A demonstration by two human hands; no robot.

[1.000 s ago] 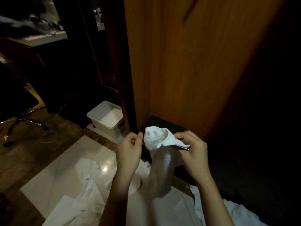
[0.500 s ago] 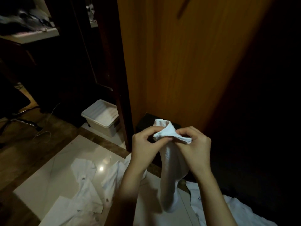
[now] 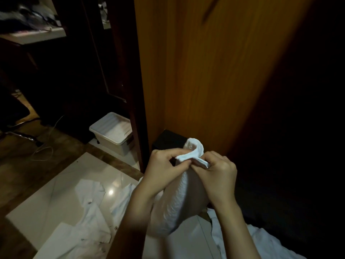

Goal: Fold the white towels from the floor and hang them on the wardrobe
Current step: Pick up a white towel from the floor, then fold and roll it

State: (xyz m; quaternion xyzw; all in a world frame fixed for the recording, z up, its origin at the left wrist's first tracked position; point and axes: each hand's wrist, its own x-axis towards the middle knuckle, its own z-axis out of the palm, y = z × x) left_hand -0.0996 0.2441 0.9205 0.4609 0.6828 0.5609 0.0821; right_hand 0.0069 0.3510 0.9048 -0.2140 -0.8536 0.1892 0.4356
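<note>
Off to the left, a pale plastic storage bin (image 3: 112, 133) sits on the floor beside the dark wardrobe edge, lid on, contents hidden from here. Centre stage: the white towel (image 3: 179, 199) is up off the floor, held in front of the wooden wardrobe panel (image 3: 214, 75). Left hand (image 3: 164, 171) and right hand (image 3: 217, 176) are close together, each grip pinching the towel's top edge, fingers curled tight on the cloth. The towel hangs down between the forearms in a ribbed, bunched column, its upper corner curled over. More white towels (image 3: 89, 212) lie crumpled on the glossy floor tiles (image 3: 61, 187) below.
</note>
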